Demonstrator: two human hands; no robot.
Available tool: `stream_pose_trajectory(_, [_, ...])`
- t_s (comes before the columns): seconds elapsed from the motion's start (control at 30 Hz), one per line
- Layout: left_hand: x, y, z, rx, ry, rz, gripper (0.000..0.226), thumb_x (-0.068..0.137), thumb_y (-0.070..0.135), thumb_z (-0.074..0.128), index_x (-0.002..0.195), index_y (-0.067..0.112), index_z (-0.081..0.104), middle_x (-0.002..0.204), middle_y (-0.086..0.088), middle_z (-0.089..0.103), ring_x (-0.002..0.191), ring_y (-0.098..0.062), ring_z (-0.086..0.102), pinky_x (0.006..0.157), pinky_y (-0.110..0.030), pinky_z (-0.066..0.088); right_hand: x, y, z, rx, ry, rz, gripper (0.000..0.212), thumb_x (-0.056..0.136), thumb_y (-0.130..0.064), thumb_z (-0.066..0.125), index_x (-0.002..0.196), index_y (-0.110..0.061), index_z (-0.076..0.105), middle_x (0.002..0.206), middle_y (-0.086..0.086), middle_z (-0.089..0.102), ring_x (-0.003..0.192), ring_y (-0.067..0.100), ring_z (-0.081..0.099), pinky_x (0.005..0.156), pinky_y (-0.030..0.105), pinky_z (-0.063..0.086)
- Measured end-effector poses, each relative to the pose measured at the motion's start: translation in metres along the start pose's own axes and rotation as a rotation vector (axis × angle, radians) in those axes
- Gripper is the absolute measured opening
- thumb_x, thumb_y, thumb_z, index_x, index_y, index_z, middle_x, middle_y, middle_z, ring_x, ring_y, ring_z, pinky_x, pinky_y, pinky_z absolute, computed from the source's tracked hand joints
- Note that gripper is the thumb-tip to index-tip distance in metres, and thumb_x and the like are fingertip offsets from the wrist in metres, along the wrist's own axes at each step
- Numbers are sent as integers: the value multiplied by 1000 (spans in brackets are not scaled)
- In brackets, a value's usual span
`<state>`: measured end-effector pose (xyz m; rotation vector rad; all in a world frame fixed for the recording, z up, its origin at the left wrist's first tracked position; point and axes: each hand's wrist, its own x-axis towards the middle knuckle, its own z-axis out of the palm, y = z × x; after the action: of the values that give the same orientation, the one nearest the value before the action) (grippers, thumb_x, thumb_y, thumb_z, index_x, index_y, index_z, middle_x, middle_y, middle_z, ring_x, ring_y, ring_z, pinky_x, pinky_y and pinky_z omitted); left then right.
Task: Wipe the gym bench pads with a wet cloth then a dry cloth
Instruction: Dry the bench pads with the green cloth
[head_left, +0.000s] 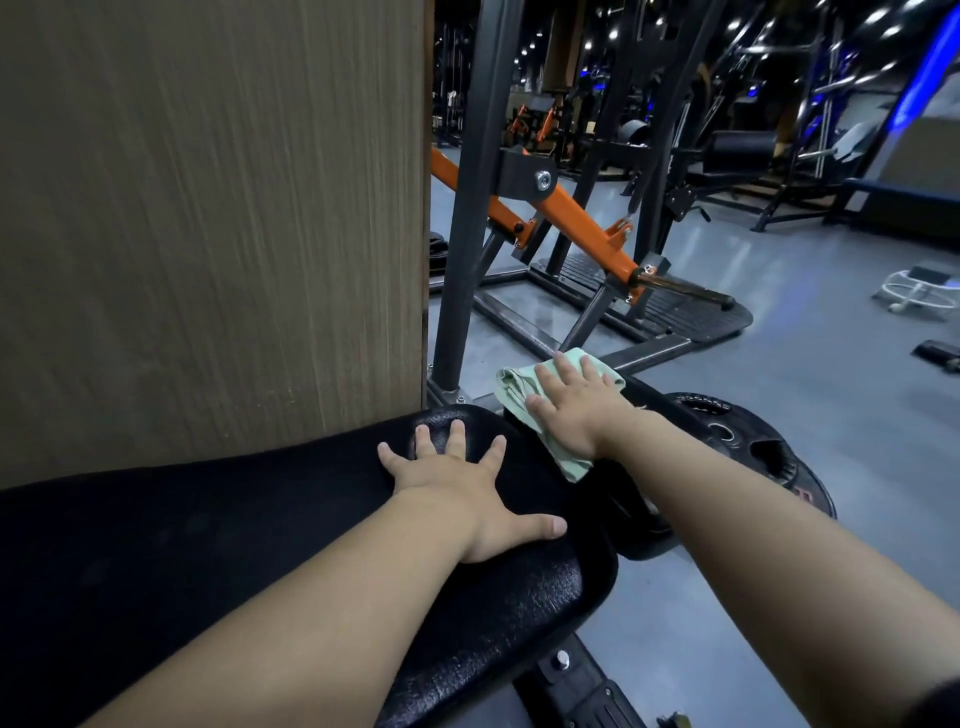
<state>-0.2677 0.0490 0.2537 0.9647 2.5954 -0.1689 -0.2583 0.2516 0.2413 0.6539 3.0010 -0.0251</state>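
Observation:
A black textured bench pad (524, 603) runs from the lower left towards the middle. My left hand (457, 488) lies flat on its far end, fingers spread, holding nothing. Just beyond it, my right hand (571, 405) presses flat on a folded pale green cloth (511, 389). The cloth lies over the dark far edge of the bench, and what is under it is hidden.
A wood-grain pillar (208, 208) stands close on the left behind the pad. Black weight plates (753, 452) lie on the grey floor to the right of the cloth. An orange-and-black machine frame (571, 218) stands just behind. More gym machines fill the background.

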Motion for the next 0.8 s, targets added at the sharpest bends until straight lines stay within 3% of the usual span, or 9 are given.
stream_pose_trajectory(0.23, [-1,3,-6,5,-20,2,115,62,101,26,153,43,-13,164,-6,-21,148,-44,-17,112,-73,-4,-74,35,7,-18,-12,-54,71,99,-60,14,157,-25,-6,164,4,-17,150,29,-16,121,49,-4])
stream_pose_trajectory(0.4, [-4,-2,2,3,0,11,114,62,101,23,153,43,-14,163,-7,-22,148,-44,-17,111,-73,-2,-124,48,17,-88,-5,-68,83,88,-67,-2,157,-20,-9,163,5,-19,149,29,-19,121,48,-8])
stream_pose_trajectory(0.63, [-5,1,2,7,35,32,111,64,100,19,154,42,-14,163,-7,-22,148,-43,-16,113,-72,-2,-78,54,6,-86,18,115,75,95,-62,5,157,-20,-3,165,7,-11,151,32,-11,116,60,-11])
stream_pose_trajectory(0.8, [-4,0,8,27,25,33,111,64,100,18,153,42,-15,163,-6,-23,148,-43,-17,113,-72,-2,-30,71,4,-184,64,118,78,98,-57,4,155,-4,6,163,18,-9,149,31,-19,113,56,-20])
